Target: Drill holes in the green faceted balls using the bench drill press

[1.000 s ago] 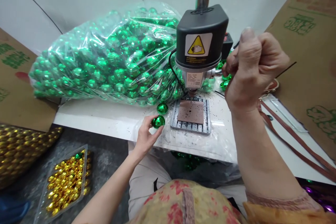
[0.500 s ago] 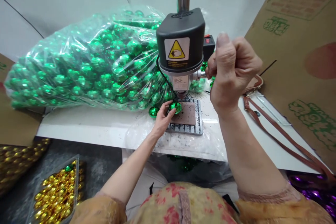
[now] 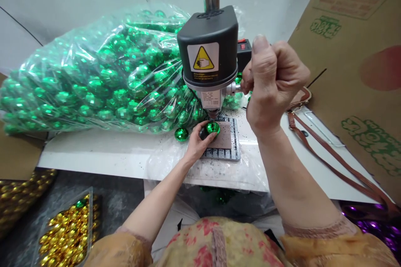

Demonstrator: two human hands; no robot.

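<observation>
My left hand (image 3: 197, 144) pinches a green faceted ball (image 3: 212, 127) and holds it on the drill's metal base plate (image 3: 226, 146), right under the spindle. The small bench drill (image 3: 209, 56) has a black head with a yellow warning sticker. My right hand (image 3: 272, 81) is closed in a fist round the drill's feed lever at the machine's right side; the lever itself is mostly hidden by the fingers. A second loose green ball (image 3: 181, 134) lies on the table just left of my left hand.
A big clear bag of green balls (image 3: 94, 79) fills the table's left back. Cardboard sheets (image 3: 357, 50) lean at the right, with a brown strap (image 3: 328, 154) below them. A tray of gold balls (image 3: 67, 229) sits on the floor at lower left. Purple balls (image 3: 376, 225) show at lower right.
My left hand carried the green ball from the table's front edge rightward onto the base plate under the spindle. My right hand stayed clenched on the lever. The view shifted right.
</observation>
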